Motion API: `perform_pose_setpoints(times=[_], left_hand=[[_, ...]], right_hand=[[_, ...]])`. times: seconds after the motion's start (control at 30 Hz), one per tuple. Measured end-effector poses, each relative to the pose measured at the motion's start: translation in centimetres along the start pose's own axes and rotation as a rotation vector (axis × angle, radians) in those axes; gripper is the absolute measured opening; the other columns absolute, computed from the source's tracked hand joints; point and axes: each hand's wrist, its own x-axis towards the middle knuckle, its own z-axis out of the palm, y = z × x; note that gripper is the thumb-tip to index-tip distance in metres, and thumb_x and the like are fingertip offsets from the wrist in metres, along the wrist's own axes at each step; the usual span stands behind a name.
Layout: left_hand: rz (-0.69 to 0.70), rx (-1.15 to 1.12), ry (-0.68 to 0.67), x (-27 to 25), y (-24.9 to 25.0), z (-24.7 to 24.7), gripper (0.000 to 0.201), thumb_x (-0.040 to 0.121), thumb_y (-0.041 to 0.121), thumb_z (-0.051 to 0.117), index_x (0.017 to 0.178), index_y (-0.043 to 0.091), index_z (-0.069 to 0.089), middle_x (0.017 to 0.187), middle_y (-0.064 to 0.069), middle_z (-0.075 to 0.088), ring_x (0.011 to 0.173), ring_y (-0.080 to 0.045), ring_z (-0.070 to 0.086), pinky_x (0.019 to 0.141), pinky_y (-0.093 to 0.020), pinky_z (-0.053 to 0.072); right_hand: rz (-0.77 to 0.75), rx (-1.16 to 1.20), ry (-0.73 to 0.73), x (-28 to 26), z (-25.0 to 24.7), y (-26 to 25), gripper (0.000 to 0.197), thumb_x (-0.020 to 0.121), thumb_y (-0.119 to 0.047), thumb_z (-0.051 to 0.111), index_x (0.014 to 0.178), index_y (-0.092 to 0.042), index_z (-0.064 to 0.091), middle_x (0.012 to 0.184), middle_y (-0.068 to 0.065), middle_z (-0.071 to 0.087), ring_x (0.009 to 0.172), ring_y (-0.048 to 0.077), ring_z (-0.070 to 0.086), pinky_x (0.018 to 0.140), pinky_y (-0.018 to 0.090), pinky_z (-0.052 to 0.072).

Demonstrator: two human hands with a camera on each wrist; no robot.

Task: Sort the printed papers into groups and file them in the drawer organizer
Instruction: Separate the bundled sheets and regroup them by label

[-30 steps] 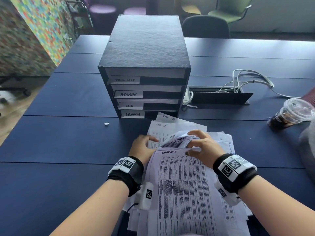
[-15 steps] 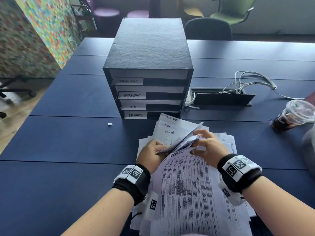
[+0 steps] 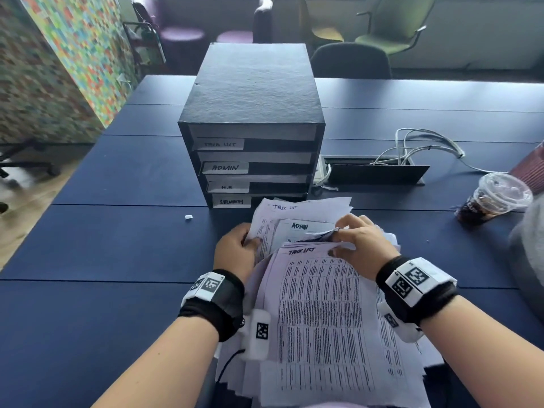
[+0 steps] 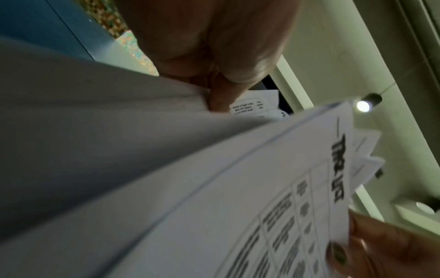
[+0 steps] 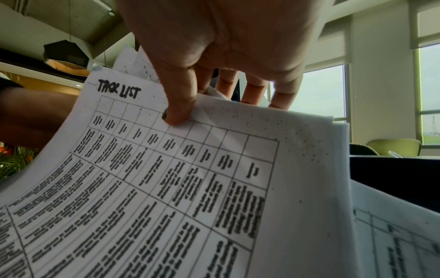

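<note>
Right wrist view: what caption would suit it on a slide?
Right hand pinches the top edge of a sheet headed "TASK LIST".

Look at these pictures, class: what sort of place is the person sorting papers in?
Most likely an office meeting room or shared workspace. A long dark blue table has a built-in cable box, office chairs stand behind it, and a labelled drawer organizer sits beside the printed papers.

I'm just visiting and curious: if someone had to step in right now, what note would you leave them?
Left hand grips the far sheets of the paper stack, one marked ADMIN.
Right hand pinches the top sheet, headed TASK LIST.
Drawer organizer stands behind the stack, labelled TASK LIST, ADMIN, H.R, SECURITY.
Done: no separate piles visible.
Left: group the sheets by heading and file them.
</note>
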Motion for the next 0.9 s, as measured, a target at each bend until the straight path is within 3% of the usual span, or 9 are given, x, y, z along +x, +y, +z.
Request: perform_pose_setpoints(times=[0.1, 0.23, 0.37, 0.47, 0.6, 0.67, 0.73, 0.83, 0.9], left_hand=[[0.040, -0.019, 0.063, 0.8, 1.0, -1.0, 0.020, 0.088, 0.002, 0.055, 0.092, 0.021, 0.062, 0.085, 0.003, 0.065, 0.078, -0.017, 0.059, 0.058, -0.004, 0.040], [0.130, -0.108, 0.116, 1.4, 2.9, -3.3, 0.017, 0.089, 0.002, 0.054, 0.091, 0.018, 0.060, 0.083, 0.001, 0.065, 0.074, -0.009, 0.058, 0.061, -0.015, 0.045], [0.274, -0.198, 0.221, 2.2, 5.6, -5.7, 0.034, 0.085, -0.005, 0.054, 0.081, 0.029, 0.057, 0.075, 0.011, 0.061, 0.066, 0.000, 0.052, 0.066, -0.016, 0.044], [0.312, -0.161, 0.373, 2.7, 7.8, -7.6, 0.023, 0.085, 0.002, 0.057, 0.085, 0.025, 0.056, 0.076, 0.016, 0.058, 0.062, 0.009, 0.048, 0.064, -0.013, 0.040], [0.410, -0.141, 0.508, 2.2, 10.8, -9.8, 0.020, 0.088, 0.010, 0.054, 0.087, 0.030, 0.052, 0.079, 0.019, 0.057, 0.069, 0.018, 0.048, 0.064, -0.005, 0.037], [0.518, -0.265, 0.536, 1.8, 12.0, -10.3, 0.029, 0.088, 0.006, 0.051, 0.087, 0.035, 0.050, 0.084, 0.020, 0.059, 0.077, 0.012, 0.053, 0.074, -0.012, 0.044], [0.604, -0.370, 0.525, 1.5, 12.7, -10.5, 0.031, 0.088, 0.000, 0.048, 0.093, 0.031, 0.050, 0.092, 0.014, 0.060, 0.087, 0.000, 0.057, 0.082, -0.024, 0.049], [0.589, -0.351, 0.521, 2.0, 12.4, -10.2, 0.033, 0.087, -0.001, 0.046, 0.095, 0.031, 0.049, 0.092, 0.022, 0.060, 0.091, 0.001, 0.056, 0.087, -0.026, 0.049], [0.507, -0.288, 0.489, 2.5, 11.4, -9.4, 0.030, 0.086, 0.001, 0.049, 0.093, 0.030, 0.049, 0.086, 0.025, 0.060, 0.084, 0.010, 0.054, 0.079, -0.019, 0.046]], right_hand=[[0.027, -0.025, -0.004, -0.2, -0.7, -0.4, 0.014, 0.081, -0.034, 0.068, 0.092, -0.026, 0.070, 0.112, -0.007, 0.051, 0.106, 0.021, 0.042, 0.084, 0.031, 0.028], [0.076, -0.070, -0.062, -0.3, -0.9, -0.7, 0.018, 0.082, -0.035, 0.066, 0.099, -0.028, 0.069, 0.116, -0.009, 0.049, 0.109, 0.019, 0.041, 0.087, 0.032, 0.029], [0.079, -0.015, -0.037, -1.0, -0.2, -0.8, 0.015, 0.080, -0.032, 0.070, 0.094, -0.027, 0.071, 0.129, -0.008, 0.046, 0.114, 0.020, 0.044, 0.094, 0.030, 0.034], [0.114, -0.020, -0.072, -1.6, -0.1, -1.1, 0.015, 0.083, -0.035, 0.066, 0.096, -0.027, 0.070, 0.132, -0.009, 0.045, 0.118, 0.017, 0.045, 0.099, 0.031, 0.034], [0.186, 0.013, -0.118, -2.4, -0.3, -1.9, 0.026, 0.092, -0.030, 0.056, 0.116, -0.023, 0.062, 0.119, -0.005, 0.062, 0.109, 0.020, 0.057, 0.091, 0.026, 0.040], [0.213, 0.009, -0.141, -2.7, -0.5, -2.1, 0.030, 0.093, -0.028, 0.055, 0.122, -0.022, 0.059, 0.118, -0.003, 0.064, 0.107, 0.018, 0.059, 0.087, 0.021, 0.041], [0.231, 0.040, -0.142, -2.9, -0.8, -2.1, 0.030, 0.092, -0.027, 0.056, 0.121, -0.021, 0.059, 0.114, 0.002, 0.067, 0.102, 0.021, 0.061, 0.086, 0.025, 0.045], [0.262, 0.140, -0.119, -3.2, -1.5, -2.0, 0.029, 0.090, -0.028, 0.059, 0.119, -0.023, 0.060, 0.110, 0.004, 0.066, 0.094, 0.023, 0.061, 0.078, 0.028, 0.049], [0.260, 0.161, -0.100, -3.4, -2.3, -2.0, 0.023, 0.089, -0.029, 0.061, 0.111, -0.030, 0.061, 0.103, 0.002, 0.066, 0.087, 0.022, 0.059, 0.073, 0.027, 0.047]])
